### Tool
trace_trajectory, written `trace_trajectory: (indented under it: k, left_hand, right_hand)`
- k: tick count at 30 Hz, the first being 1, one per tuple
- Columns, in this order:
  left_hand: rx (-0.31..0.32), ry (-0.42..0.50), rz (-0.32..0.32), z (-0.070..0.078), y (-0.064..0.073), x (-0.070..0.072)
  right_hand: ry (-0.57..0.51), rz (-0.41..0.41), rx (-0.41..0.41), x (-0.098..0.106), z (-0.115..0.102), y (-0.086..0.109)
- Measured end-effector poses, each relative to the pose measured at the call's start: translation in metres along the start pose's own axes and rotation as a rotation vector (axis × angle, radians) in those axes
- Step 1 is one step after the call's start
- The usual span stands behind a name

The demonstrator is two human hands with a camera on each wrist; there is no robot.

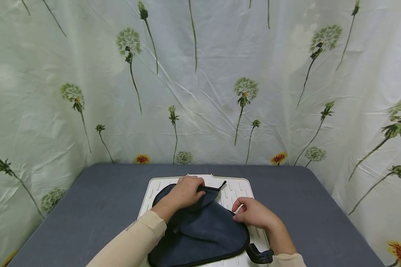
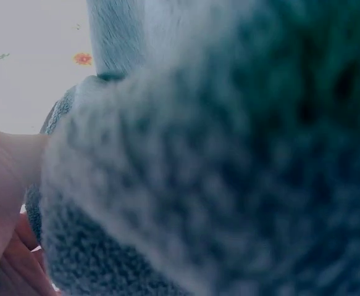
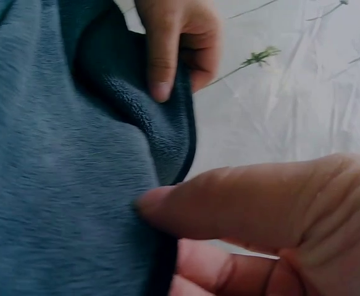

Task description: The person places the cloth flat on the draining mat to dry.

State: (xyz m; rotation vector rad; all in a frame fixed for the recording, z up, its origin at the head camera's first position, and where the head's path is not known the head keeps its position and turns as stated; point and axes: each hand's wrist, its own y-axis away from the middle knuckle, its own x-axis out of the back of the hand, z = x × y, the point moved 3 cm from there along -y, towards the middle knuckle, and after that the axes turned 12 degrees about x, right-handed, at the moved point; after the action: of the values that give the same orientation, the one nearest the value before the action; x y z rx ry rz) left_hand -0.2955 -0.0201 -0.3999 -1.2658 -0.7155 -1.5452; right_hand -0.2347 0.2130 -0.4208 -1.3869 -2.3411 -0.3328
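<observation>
A dark blue plush towel [image 1: 208,230] with black edging and a small hanging loop [image 1: 222,185] lies partly bunched on a white ridged tray [image 1: 237,185]. My left hand [image 1: 186,191] grips the towel's far edge, lifting part of it in a fold. At the towel's right edge, my right hand [image 1: 254,213] pinches the border between thumb and fingers. The right wrist view shows this pinch closely, with the left hand [image 3: 183,43] holding the edge farther along. Blurred towel pile [image 2: 167,172] fills most of the left wrist view.
The tray rests on a grey-covered table [image 1: 113,207]. Behind and at both sides hangs a pale curtain [image 1: 207,100] printed with dandelions. A black strap [image 1: 258,256] circles my right wrist, close to the towel's right corner.
</observation>
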Motion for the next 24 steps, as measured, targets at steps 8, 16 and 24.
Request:
trace_trajectory:
  k: [8, 16, 24]
  left_hand:
    - [0.068, -0.036, -0.026, -0.004, -0.015, 0.000]
    - [0.205, -0.124, -0.018, -0.011, -0.024, 0.003]
    - [0.351, -0.213, -0.085, -0.016, -0.028, -0.003]
  right_hand:
    - [0.057, -0.113, -0.049, 0.005, -0.008, 0.011]
    - [0.126, -0.185, -0.106, -0.002, -0.016, 0.019]
    - [0.139, -0.238, -0.137, -0.010, -0.022, 0.019]
